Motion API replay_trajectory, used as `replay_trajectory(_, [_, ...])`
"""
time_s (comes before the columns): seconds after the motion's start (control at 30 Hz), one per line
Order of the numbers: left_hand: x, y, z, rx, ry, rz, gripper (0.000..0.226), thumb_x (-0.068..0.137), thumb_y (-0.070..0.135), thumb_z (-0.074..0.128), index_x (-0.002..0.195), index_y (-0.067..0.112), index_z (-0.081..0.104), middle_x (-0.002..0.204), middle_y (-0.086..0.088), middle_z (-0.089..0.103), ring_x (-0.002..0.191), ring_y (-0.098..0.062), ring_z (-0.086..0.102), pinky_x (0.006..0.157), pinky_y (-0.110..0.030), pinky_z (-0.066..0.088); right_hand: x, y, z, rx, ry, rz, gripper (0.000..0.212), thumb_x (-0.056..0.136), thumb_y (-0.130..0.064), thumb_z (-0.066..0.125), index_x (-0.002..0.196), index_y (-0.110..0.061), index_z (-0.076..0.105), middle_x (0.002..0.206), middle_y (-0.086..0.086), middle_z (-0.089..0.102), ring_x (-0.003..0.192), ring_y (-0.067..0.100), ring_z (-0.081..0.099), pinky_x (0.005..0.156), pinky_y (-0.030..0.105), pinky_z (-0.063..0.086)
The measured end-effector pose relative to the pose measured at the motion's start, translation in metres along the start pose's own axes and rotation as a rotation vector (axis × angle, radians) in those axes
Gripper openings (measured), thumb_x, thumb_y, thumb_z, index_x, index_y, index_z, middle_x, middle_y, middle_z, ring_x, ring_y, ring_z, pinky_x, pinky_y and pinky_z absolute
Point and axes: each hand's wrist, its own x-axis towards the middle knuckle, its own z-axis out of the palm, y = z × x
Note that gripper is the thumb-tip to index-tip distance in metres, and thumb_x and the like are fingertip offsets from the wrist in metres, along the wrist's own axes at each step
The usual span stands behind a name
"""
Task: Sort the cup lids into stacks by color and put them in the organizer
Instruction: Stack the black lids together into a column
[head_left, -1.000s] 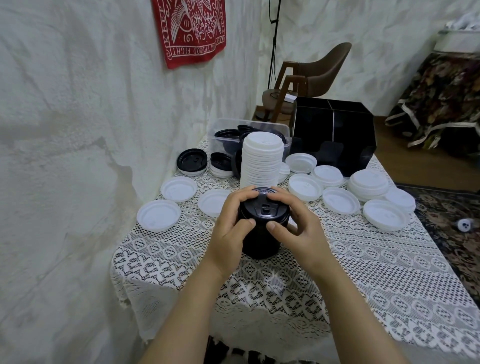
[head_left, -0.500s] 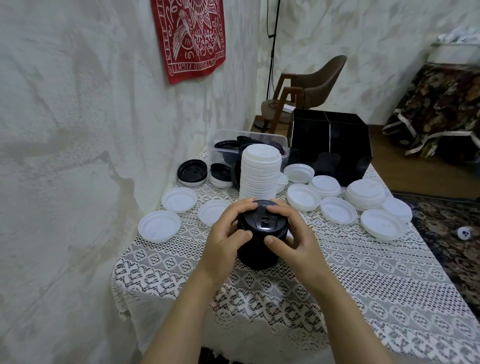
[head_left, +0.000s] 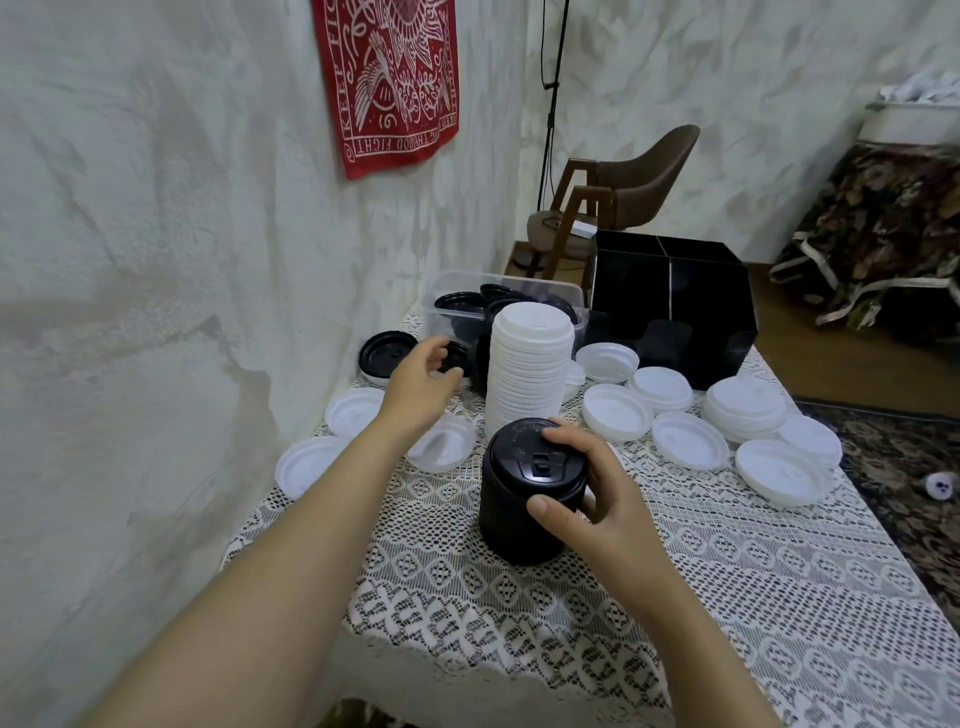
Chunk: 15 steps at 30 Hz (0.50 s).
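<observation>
"Two hands on two jobs, is it?"

"Yes. Nearest, the right hand (head_left: 587, 499) has its thumb and fingers curled round the top of the black stack (head_left: 519, 519), which stands upright on the lace tablecloth (head_left: 727, 597)."

"And the other?"

"The left hand (head_left: 423, 376) is out at eleven o'clock from that stack, with its fingers loosely bent and nothing in it. It hangs by the loose black lids (head_left: 387, 353). Whether a fingertip touches one I cannot tell, since the hand covers the spot."

"What stands behind?"

"At twelve o'clock, just beside the black stack, is the tall white stack (head_left: 530, 364). From one to three o'clock loose white lids (head_left: 688, 440) lie spread on the cloth, some overlapping. Farther off at twelve is a clear bin (head_left: 434, 306) with more black lids in it. Farthest, at one o'clock, is the black organizer (head_left: 711, 291). Both stacks stand outside it."

"What could go wrong?"

"The white stack is tall and narrow, and the left hand works close by it. I judge that a brush of the wrist would tip it into the loose lids. The black stack is gripped only near its top, so a one-handed lift could leave the lower lids behind or let them fan out. A fresh lid set on askew would make the pile lean."
</observation>
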Motion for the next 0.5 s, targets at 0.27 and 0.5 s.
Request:
replay_trajectory(0.27, [0.04, -0.006, 0.013, 0.382, -0.289, 0.183, 0.039, 0.092, 0.028, 0.056, 0.129, 0.04, 0.057, 0.13, 0.007, 0.061, 0.121, -0.016, 0.054, 0.102, -0.042, 0.044, 0.002, 0.002, -0.001, 0.005, -0.01, -0.009, 0.049, 0.066, -0.046, 0.075, 0.113, -0.047, 0.059, 0.133, -0.021, 0.053, 0.119, 0.007, 0.057, 0.093, 0.022, 0.049])
replay_trajectory(0.5, [0.026, -0.013, -0.001, 0.37, -0.154, 0.134, 0.042, 0.089, 0.01, 0.062, 0.131, 0.015, 0.059, 0.131, -0.005, 0.057, 0.108, -0.017, 0.058, 0.091, -0.023, 0.041, 0.002, 0.004, -0.001, -0.007, -0.005, -0.008, 0.049, 0.066, -0.047, 0.075, 0.112, -0.049, 0.059, 0.132, -0.02, 0.054, 0.119, 0.007, 0.057, 0.093, 0.024, 0.049])
